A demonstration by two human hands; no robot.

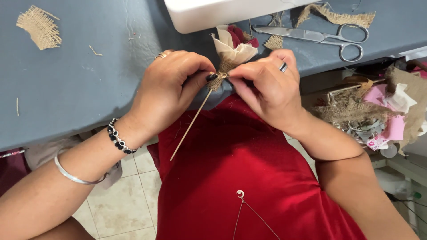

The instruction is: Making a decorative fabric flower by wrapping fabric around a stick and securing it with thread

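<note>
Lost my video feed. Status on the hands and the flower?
Left hand and right hand both pinch the fabric flower at its burlap base. Stick hangs below. Scissors lie apart.

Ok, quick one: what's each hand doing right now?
Left hand: closed, pinching the burlap wrap of the fabric flower on its stick.
Right hand: closed, pinching the same wrap.

Red garment [231, 178], beaded bracelet [118, 138], silver bangle [75, 177], rings on both hands, dark-painted nails.

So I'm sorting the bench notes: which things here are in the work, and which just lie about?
In hand: left hand, right hand, fabric flower, burlap wrap, wooden stick.
Lying about: scissors, burlap scrap, heap of scraps.
</note>
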